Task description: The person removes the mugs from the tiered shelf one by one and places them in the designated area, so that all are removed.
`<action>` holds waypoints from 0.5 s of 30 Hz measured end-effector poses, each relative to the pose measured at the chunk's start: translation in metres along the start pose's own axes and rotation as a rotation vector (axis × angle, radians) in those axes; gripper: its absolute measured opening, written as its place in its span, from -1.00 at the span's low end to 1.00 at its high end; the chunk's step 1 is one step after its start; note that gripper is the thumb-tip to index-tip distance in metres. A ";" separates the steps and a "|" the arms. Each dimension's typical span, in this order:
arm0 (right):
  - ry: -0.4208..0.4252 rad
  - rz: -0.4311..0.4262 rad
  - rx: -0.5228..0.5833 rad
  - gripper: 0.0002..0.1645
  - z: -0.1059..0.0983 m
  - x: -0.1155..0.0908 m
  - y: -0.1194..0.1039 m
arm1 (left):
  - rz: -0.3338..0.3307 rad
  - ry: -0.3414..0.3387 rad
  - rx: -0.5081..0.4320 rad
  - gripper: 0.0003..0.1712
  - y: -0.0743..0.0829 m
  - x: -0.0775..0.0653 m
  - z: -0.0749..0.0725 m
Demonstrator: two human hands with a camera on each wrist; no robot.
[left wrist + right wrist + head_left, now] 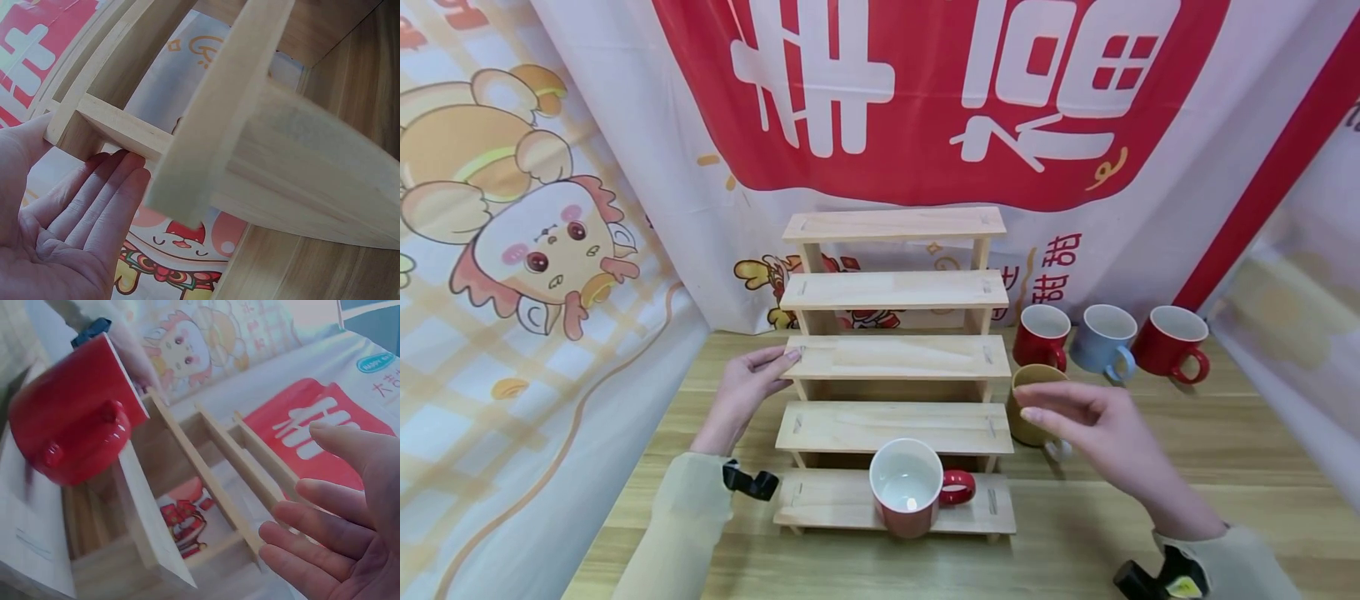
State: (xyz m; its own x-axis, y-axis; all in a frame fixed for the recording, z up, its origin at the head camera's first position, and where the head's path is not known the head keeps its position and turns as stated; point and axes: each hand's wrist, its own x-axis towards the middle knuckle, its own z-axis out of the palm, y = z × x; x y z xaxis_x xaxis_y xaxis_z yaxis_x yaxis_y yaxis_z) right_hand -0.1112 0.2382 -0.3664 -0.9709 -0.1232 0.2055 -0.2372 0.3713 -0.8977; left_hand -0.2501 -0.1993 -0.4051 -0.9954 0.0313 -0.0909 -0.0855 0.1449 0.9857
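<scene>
A light wooden step shelf (895,358) with several tiers stands on the table. My left hand (751,387) grips the left end of its middle tier, thumb on top; in the left wrist view the fingers (106,206) reach under the board. On the lowest tier sits a red mug (908,492), white inside, upright with its handle to the right. My right hand (1093,425) is in the air right of the shelf, holding nothing, and overlaps a mustard-yellow mug (1026,425) in the head view. The right wrist view shows its fingers (325,525) loosely extended.
At the back right stand a red mug (1042,333), a light blue mug (1103,340) and another red mug (1172,346). A printed cloth (917,100) hangs behind the shelf, with more cloth (625,400) along the left side. Wood-grain tabletop (850,571) lies underneath.
</scene>
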 end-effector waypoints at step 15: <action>-0.257 0.059 0.160 -0.60 0.049 -0.008 0.019 | 0.007 -0.006 -0.007 -0.19 0.001 -0.003 0.000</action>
State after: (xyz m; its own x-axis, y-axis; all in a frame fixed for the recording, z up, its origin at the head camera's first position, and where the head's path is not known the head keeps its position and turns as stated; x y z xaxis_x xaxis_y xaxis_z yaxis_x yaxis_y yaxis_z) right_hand -0.1063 0.2014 -0.4038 -0.9373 -0.3424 0.0646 -0.1528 0.2372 -0.9594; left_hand -0.2471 -0.1996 -0.4034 -0.9957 0.0379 -0.0846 -0.0786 0.1379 0.9873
